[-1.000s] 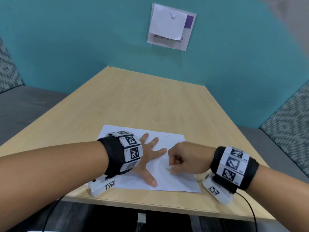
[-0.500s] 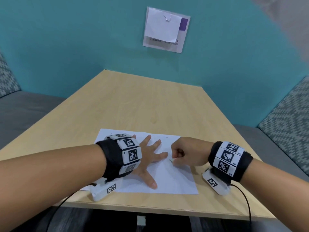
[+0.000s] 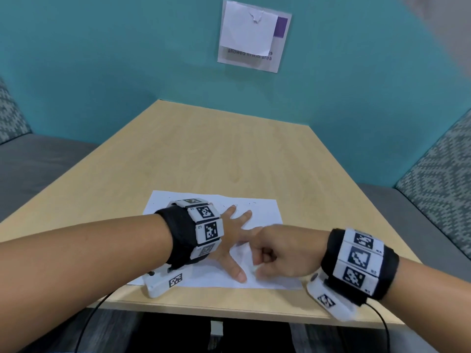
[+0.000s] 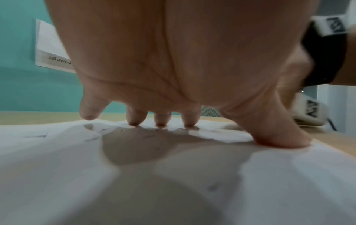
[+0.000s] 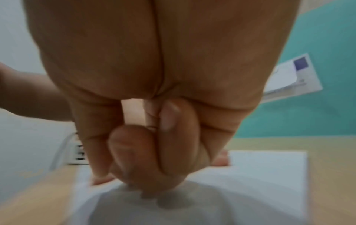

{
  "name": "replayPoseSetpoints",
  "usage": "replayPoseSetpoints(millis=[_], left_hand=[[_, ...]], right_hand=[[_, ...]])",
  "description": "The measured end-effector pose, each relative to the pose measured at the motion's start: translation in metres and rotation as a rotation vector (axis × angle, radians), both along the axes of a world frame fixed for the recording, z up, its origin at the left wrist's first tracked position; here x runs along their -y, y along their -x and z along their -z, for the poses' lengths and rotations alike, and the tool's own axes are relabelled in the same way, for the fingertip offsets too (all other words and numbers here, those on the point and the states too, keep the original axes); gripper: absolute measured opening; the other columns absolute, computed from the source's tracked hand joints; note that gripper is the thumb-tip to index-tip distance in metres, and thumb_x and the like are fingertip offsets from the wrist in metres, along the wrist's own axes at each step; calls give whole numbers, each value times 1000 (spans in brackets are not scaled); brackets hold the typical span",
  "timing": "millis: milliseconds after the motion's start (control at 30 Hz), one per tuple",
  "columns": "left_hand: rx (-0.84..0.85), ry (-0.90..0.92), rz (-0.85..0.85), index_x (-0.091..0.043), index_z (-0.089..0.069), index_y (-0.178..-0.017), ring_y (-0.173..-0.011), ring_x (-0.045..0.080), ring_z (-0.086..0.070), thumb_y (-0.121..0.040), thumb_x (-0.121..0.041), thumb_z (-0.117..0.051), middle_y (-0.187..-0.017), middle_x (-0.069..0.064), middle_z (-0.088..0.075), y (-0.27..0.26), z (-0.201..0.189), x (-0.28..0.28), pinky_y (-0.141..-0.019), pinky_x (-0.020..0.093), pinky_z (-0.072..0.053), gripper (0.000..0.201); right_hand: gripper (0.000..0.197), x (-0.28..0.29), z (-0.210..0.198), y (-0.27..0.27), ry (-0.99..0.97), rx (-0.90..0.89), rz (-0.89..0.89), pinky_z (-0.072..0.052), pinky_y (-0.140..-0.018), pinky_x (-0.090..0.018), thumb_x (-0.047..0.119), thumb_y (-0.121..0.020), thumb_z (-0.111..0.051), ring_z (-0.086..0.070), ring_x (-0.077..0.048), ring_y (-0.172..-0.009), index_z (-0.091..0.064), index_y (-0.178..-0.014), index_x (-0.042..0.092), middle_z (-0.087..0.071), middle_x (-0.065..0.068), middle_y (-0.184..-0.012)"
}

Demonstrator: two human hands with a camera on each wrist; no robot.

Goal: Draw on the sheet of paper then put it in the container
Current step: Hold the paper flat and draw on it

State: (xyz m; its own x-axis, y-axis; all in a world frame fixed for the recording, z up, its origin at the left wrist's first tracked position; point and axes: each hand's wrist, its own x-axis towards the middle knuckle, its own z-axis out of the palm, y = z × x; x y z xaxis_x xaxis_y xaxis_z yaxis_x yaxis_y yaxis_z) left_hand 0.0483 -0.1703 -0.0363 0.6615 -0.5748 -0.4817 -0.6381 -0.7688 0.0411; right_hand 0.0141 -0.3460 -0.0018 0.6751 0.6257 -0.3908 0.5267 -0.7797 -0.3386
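A white sheet of paper (image 3: 265, 212) lies on the wooden table (image 3: 229, 149) near its front edge, with a few small pencil marks along its far edge. My left hand (image 3: 229, 240) presses it flat with fingers spread; in the left wrist view the fingertips (image 4: 161, 121) and thumb touch the paper (image 4: 57, 152). My right hand (image 3: 275, 253) is curled in a fist on the sheet beside the left thumb. In the right wrist view its fingers (image 5: 146, 159) pinch together over the paper (image 5: 269, 175) around a short drawing tool that is almost wholly hidden. No container is in view.
A printed notice (image 3: 254, 34) with a paper note over it hangs on the teal wall beyond the table. Grey benches with patterned backs stand to the left (image 3: 38, 161) and right (image 3: 438, 174). The far half of the tabletop is bare wood.
My right hand has slid a little nearer and leftward over the paper, close to the left thumb. The left hand still presses the sheet in the same place.
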Motion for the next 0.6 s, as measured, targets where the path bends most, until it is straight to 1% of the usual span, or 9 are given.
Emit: replayPoseSetpoints(millis=[67, 133, 200, 267, 367, 400, 467, 500, 600], left_hand=[[0, 0, 3, -53, 13, -152, -148, 40, 22, -74, -76, -64, -164, 1, 26, -1, 1, 0, -111, 75, 3, 111], [5, -13, 7, -54, 17, -150, -148, 40, 22, -74, -77, -63, -164, 1, 25, -3, 2, 1, -110, 75, 1, 113], [7, -22, 0, -54, 21, -148, -148, 40, 22, -74, -78, -62, -164, 1, 25, -2, 2, 1, -111, 75, 2, 115], [10, -12, -3, -51, 19, -151, -148, 42, 23, -74, -77, -63, -164, 3, 25, -2, 3, 0, -109, 74, 4, 115], [19, 3, 0, -49, 15, -153, -147, 43, 23, -74, -77, -64, -164, 5, 24, -3, 5, 1, -109, 73, 5, 115], [16, 4, 3, -52, 15, -151, -147, 43, 23, -74, -77, -64, -164, 5, 24, -3, 5, 0, -108, 74, 4, 113], [8, 3, 4, -56, 19, -148, -148, 44, 21, -74, -77, -64, -164, 5, 23, -2, 4, 0, -108, 75, 3, 112], [6, 1, 3, -55, 19, -148, -148, 44, 21, -75, -77, -63, -164, 5, 24, -2, 3, 0, -108, 75, 4, 112], [8, -2, -2, -49, 16, -152, -147, 43, 24, -75, -77, -63, -164, 4, 25, -2, 3, 0, -108, 73, 6, 114]], right_hand=[[12, -1, 2, 5, -6, -11, -27, -44, -59, -25, 24, -85, -66, -47, -8, -60, -63, -83, 13, -58, 2, -71], [8, 5, -3, -5, -16, 15, 20, -45, -61, -27, 23, -87, -65, -49, -11, -62, -63, -80, 22, -64, -8, -75], [14, 10, -7, -11, -23, 23, 53, -45, -62, -29, 22, -87, -64, -49, -13, -62, -61, -75, 30, -66, -14, -80], [9, 5, -3, -1, -23, -6, 25, -45, -61, -31, 24, -86, -65, -48, -12, -62, -63, -80, 17, -64, -13, -77], [23, -3, 2, 10, -30, -46, -22, -40, -57, -30, 24, -86, -64, -44, -15, -60, -61, -82, 1, -60, -19, -75], [22, -1, 1, 3, -33, -25, -17, -40, -57, -29, 23, -86, -63, -44, -16, -59, -62, -80, 2, -60, -21, -75], [12, 6, -5, -10, -35, 14, 31, -42, -59, -27, 22, -87, -63, -46, -13, -60, -62, -78, 14, -61, -14, -72], [11, 6, -6, -9, -32, 19, 43, -44, -60, -28, 22, -87, -64, -47, -12, -60, -62, -79, 15, -61, -12, -73], [20, -1, 3, 6, -43, -18, -23, -43, -58, -35, 21, -84, -65, -44, -14, -60, -62, -82, 1, -62, -20, -78]])
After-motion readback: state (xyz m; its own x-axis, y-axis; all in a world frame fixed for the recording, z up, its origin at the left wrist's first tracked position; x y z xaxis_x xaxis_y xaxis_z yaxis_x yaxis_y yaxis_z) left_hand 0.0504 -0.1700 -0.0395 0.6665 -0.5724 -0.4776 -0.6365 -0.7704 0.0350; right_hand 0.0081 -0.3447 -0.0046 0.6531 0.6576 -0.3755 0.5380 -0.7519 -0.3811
